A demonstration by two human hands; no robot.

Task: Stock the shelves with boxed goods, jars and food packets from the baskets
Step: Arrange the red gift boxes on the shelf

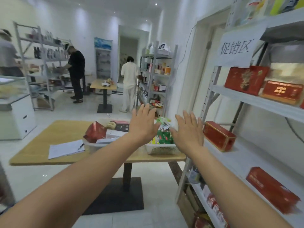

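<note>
Both hands, left and right, are out flat, fingers spread, holding nothing. The green packets sit in the white basket, between and just below them. Either hand could reach them. The basket's at the worktop edge. The shelf is on the right, with room beside the red box.

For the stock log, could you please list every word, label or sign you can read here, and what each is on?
"促销区": on the white paper sign fixed to the right-hand shelf unit.
Gold print on the red boxes: too blurred to read.
Print on the packets in the white basket: too small and blurred to read.
</note>
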